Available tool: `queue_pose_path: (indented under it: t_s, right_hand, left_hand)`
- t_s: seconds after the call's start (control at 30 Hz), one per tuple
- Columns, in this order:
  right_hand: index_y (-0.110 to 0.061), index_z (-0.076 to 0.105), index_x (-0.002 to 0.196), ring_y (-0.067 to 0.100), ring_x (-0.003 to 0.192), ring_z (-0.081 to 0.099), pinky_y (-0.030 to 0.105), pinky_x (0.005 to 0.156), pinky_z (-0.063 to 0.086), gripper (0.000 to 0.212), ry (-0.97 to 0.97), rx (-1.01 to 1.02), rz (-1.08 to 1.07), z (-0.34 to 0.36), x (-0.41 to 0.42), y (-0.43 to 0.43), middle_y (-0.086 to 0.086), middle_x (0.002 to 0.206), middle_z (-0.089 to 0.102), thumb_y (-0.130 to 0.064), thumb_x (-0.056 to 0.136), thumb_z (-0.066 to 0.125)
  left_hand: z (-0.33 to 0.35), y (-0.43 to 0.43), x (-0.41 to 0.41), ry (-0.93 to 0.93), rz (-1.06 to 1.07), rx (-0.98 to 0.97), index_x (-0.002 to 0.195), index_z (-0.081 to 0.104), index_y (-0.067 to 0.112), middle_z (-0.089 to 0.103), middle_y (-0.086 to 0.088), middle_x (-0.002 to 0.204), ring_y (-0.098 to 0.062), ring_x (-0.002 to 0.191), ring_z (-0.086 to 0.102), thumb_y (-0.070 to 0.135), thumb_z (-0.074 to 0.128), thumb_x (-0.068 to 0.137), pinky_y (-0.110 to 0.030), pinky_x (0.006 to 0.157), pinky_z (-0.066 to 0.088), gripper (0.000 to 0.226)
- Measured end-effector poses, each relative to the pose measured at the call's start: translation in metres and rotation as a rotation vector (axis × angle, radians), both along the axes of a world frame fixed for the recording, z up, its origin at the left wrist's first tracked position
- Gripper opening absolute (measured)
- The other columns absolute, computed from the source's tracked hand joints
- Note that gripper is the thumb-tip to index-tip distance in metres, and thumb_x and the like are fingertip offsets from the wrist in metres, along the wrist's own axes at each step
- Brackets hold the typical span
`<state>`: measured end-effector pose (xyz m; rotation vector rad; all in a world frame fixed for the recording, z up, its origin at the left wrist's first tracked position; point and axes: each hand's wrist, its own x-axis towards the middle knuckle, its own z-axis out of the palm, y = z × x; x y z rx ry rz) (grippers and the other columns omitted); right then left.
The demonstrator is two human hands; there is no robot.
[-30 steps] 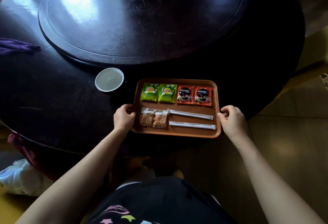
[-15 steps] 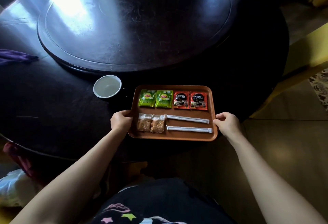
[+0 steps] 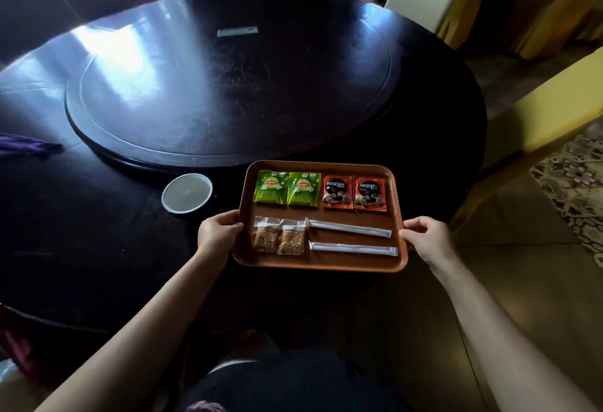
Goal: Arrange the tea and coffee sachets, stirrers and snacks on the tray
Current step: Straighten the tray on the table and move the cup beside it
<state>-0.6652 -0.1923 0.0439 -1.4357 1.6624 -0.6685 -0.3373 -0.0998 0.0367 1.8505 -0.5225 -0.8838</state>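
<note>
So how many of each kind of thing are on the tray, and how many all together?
On the brown tray:
Green Lipton tea sachets: 2
Red Nescafe coffee sachets: 2
Clear-wrapped snack packets: 2
White-wrapped stirrers: 2
Total: 8

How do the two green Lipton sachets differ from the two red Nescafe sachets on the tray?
The Lipton sachets are green and fill the back row's left half; the Nescafe sachets are red with a coffee-cup picture and fill its right half. Both pairs lie flat, side by side, on the tray.
</note>
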Motion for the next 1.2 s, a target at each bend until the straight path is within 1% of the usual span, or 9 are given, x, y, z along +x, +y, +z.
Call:
queue_pose_path:
  t_s: [0.1,0.2,0.33,0.43,0.63,0.77,1.0,1.1,1.2]
  right_hand:
    - [-0.015,0.059,0.087,0.021,0.079,0.062,0.034,0.066,0.053,0.011,-0.013,-0.030,-0.012,0.018,0.005,-0.012,0.001,0.082,0.060,-0.006,0.082,0.062]
    - [-0.013,0.060,0.088,0.017,0.074,0.061,0.027,0.058,0.049,0.011,-0.034,-0.066,0.007,0.037,0.012,-0.027,0.000,0.079,0.060,-0.006,0.081,0.063]
    - [-0.013,0.062,0.083,0.009,0.067,0.058,0.021,0.052,0.044,0.010,-0.050,-0.106,0.019,0.062,0.026,-0.054,-0.003,0.072,0.060,-0.006,0.077,0.066]
    - [-0.014,0.064,0.080,0.013,0.069,0.060,0.022,0.055,0.045,0.010,-0.036,-0.127,0.027,0.078,0.040,-0.078,-0.001,0.074,0.063,-0.006,0.073,0.068]
    - [-0.015,0.064,0.074,0.017,0.068,0.061,0.023,0.056,0.045,0.011,-0.051,-0.144,0.070,0.111,0.074,-0.127,0.002,0.073,0.065,-0.005,0.072,0.068]
    - [-0.011,0.065,0.072,0.019,0.066,0.059,0.028,0.065,0.048,0.011,-0.073,-0.167,0.098,0.129,0.103,-0.162,0.003,0.068,0.064,-0.001,0.071,0.068]
    - [-0.018,0.062,0.062,0.026,0.072,0.063,0.039,0.078,0.054,0.019,-0.060,-0.178,0.083,0.137,0.154,-0.221,0.011,0.074,0.067,-0.001,0.067,0.069]
    - [-0.018,0.060,0.061,0.025,0.072,0.062,0.039,0.077,0.053,0.022,-0.037,-0.160,0.082,0.135,0.173,-0.242,0.011,0.076,0.066,0.000,0.067,0.069]
    - [-0.017,0.059,0.062,0.024,0.073,0.061,0.035,0.073,0.052,0.022,-0.013,-0.134,0.071,0.125,0.190,-0.260,0.013,0.080,0.067,0.000,0.068,0.070]
  left_hand:
    - [0.015,-0.009,0.006,0.048,0.004,-0.037,0.109,0.067,0.008,0.067,-0.001,0.078,-0.015,0.069,0.062,-0.008,0.058,0.079,-0.025,0.072,0.056,0.035]
    - [0.028,-0.019,0.016,0.121,0.000,-0.073,0.107,0.068,0.005,0.072,-0.002,0.072,-0.018,0.067,0.066,-0.009,0.057,0.079,-0.031,0.075,0.057,0.033]
    - [0.045,-0.035,0.030,0.177,0.008,-0.117,0.107,0.067,0.010,0.071,0.007,0.054,-0.006,0.049,0.065,-0.011,0.057,0.078,-0.022,0.058,0.057,0.037]
    - [0.058,-0.050,0.045,0.182,-0.001,-0.142,0.108,0.067,0.003,0.073,0.005,0.059,-0.009,0.054,0.066,-0.009,0.058,0.076,-0.024,0.061,0.058,0.035]
    - [0.100,-0.081,0.068,0.167,0.003,-0.185,0.112,0.063,-0.002,0.067,0.005,0.046,-0.004,0.037,0.058,-0.012,0.055,0.078,-0.014,0.037,0.046,0.036]
    - [0.123,-0.106,0.093,0.209,0.005,-0.193,0.111,0.062,-0.007,0.068,-0.001,0.048,-0.011,0.040,0.061,-0.013,0.052,0.080,-0.023,0.043,0.055,0.033]
    - [0.153,-0.150,0.123,0.142,0.025,-0.226,0.115,0.055,-0.013,0.058,0.003,0.033,-0.004,0.027,0.051,-0.020,0.044,0.082,-0.012,0.030,0.039,0.035]
    - [0.146,-0.170,0.145,0.135,0.056,-0.189,0.108,0.060,-0.012,0.060,0.001,0.036,-0.005,0.029,0.053,-0.018,0.047,0.082,-0.014,0.030,0.039,0.030]
    - [0.127,-0.192,0.170,0.108,0.051,-0.143,0.110,0.063,-0.007,0.067,-0.008,0.059,-0.006,0.035,0.058,-0.014,0.054,0.080,-0.015,0.033,0.043,0.032]
